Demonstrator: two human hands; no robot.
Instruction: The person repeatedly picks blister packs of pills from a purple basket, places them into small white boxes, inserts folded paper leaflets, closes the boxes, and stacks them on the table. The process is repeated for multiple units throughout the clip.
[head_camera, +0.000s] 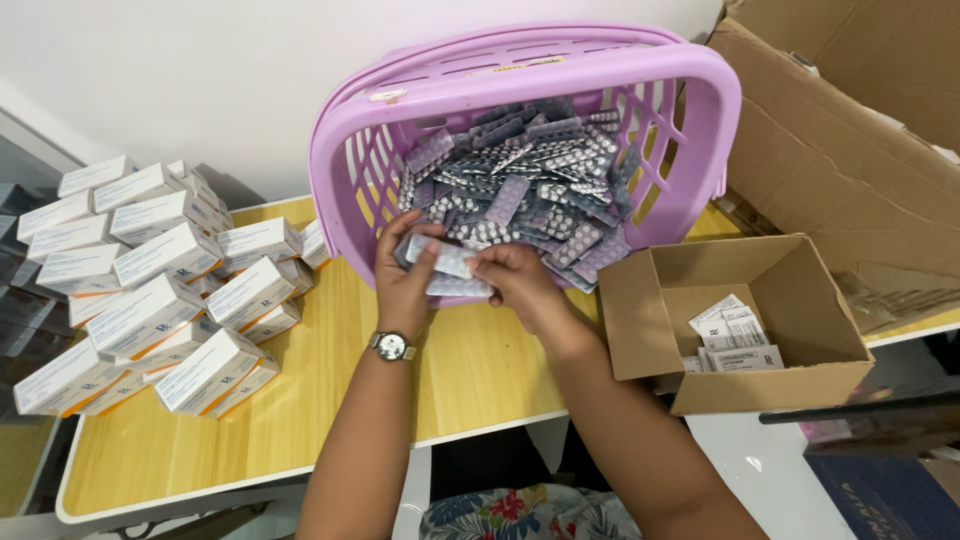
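Observation:
A purple plastic basket (520, 75) lies tipped toward me on a yellow wooden table (300, 420), filled with several silver blister packs of tablets (530, 180). At the basket's lower rim both my hands grip a small stack of blister packs (447, 258). My left hand (405, 275), with a wristwatch on its wrist, holds the stack's left end. My right hand (515, 285) holds its right end from the other side.
Several white medicine boxes (150, 290) are piled on the table's left side. A small open cardboard box (735, 320) with folded paper leaflets (735, 335) sits at the right. A large cardboard carton (840, 130) stands behind it.

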